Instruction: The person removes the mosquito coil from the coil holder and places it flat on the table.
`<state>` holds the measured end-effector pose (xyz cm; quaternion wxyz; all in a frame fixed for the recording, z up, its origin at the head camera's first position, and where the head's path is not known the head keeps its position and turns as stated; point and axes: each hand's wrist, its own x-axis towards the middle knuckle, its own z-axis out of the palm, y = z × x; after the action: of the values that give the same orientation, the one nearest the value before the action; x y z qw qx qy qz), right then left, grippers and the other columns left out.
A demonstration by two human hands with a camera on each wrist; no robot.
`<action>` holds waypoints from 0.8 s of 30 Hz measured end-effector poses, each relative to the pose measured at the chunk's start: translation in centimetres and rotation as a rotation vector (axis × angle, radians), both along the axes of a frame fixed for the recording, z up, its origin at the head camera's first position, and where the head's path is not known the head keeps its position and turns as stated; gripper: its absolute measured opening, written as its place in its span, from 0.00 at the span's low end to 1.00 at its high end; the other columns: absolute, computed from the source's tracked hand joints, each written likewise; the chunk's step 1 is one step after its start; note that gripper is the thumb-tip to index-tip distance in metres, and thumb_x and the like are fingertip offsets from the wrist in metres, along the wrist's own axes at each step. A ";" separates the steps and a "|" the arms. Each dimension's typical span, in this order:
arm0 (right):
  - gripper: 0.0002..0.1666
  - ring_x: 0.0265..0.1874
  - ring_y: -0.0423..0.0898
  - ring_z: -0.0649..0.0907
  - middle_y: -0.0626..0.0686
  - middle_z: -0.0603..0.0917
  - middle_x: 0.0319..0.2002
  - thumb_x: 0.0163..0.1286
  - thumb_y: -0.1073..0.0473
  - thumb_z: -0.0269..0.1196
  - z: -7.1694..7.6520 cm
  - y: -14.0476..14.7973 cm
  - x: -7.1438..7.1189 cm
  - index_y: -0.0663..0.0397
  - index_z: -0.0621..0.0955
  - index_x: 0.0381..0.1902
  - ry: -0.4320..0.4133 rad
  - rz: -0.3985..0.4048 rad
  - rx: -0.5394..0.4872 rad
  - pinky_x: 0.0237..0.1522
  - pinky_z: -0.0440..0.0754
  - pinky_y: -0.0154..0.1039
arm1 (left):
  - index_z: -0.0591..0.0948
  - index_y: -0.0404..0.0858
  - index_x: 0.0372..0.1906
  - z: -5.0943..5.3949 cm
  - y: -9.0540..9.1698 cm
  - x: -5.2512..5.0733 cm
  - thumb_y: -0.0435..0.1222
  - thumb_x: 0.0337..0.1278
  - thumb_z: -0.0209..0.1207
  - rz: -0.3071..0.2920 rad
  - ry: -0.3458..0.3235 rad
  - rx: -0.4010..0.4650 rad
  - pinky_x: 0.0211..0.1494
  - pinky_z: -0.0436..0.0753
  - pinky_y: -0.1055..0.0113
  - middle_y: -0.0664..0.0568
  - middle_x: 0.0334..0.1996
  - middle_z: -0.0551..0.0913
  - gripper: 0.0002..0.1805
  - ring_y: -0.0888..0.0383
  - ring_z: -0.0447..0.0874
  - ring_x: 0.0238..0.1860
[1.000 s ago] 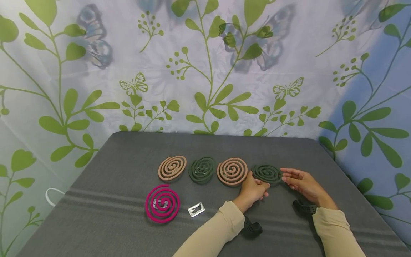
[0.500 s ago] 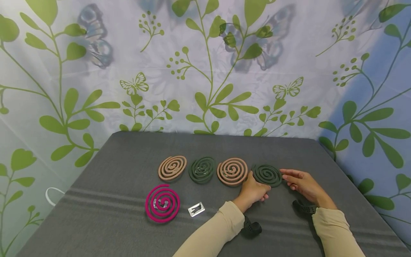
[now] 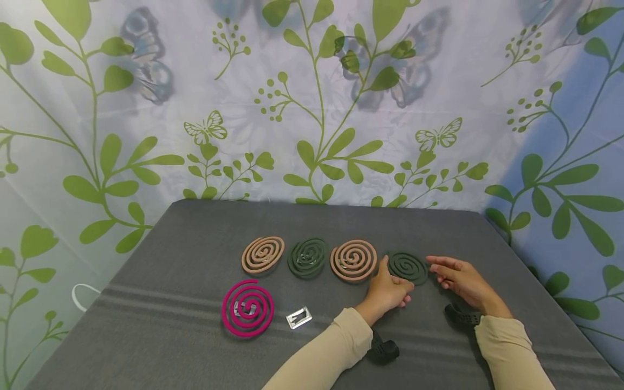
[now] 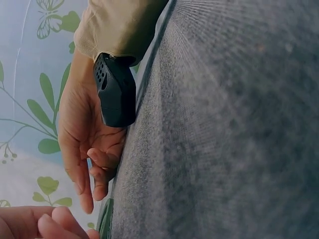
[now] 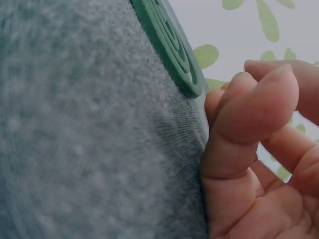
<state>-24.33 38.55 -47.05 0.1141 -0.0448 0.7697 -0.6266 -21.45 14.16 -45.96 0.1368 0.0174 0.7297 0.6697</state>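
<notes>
Head view: dark-green spiral coil point(image 3: 407, 266)

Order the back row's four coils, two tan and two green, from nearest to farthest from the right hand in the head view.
1. Right green coil, between right hand and left hand.
2. Right tan coil, left of that.
3. Left green coil, further left.
4. Left tan coil, row's left end.
</notes>
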 end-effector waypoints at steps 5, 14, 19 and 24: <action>0.19 0.35 0.38 0.81 0.42 0.86 0.45 0.87 0.63 0.57 0.2 0.1 -0.1 0.30 0.86 0.57 0.000 0.027 -0.067 0.37 0.84 0.33 | 0.63 0.37 0.83 0.3 -0.2 -0.1 0.28 0.66 0.71 -0.029 0.065 0.008 0.27 0.84 0.71 0.59 0.29 0.86 0.44 0.64 0.81 0.20; 0.20 0.41 0.42 0.85 0.42 0.86 0.51 0.87 0.63 0.57 1.8 -0.5 0.0 0.31 0.85 0.60 0.037 0.045 -0.059 0.43 0.87 0.36 | 0.73 0.35 0.78 2.0 -2.2 -1.2 0.31 0.72 0.66 -0.238 0.143 0.028 0.41 0.84 0.70 0.53 0.42 0.91 0.32 0.56 0.90 0.39; 0.19 0.49 0.43 0.87 0.39 0.85 0.55 0.87 0.63 0.57 3.1 -1.4 0.2 0.47 0.80 0.70 0.105 0.055 -0.017 0.49 0.88 0.36 | 0.79 0.40 0.74 3.6 -3.6 -2.0 0.36 0.77 0.65 -0.343 0.181 -0.031 0.45 0.83 0.70 0.56 0.47 0.91 0.25 0.56 0.90 0.46; 0.21 0.54 0.42 0.87 0.39 0.85 0.57 0.86 0.67 0.57 4.0 -2.1 0.5 0.56 0.78 0.72 0.175 0.088 -0.046 0.53 0.87 0.35 | 0.80 0.41 0.74 5.0 -5.2 -2.7 0.37 0.79 0.64 -0.412 0.241 -0.070 0.49 0.83 0.69 0.53 0.51 0.90 0.24 0.64 0.86 0.48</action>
<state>-23.84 36.41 -43.08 0.0727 -0.1358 0.7593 -0.6323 -24.15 8.99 -41.00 0.1832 0.2410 0.7446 0.5949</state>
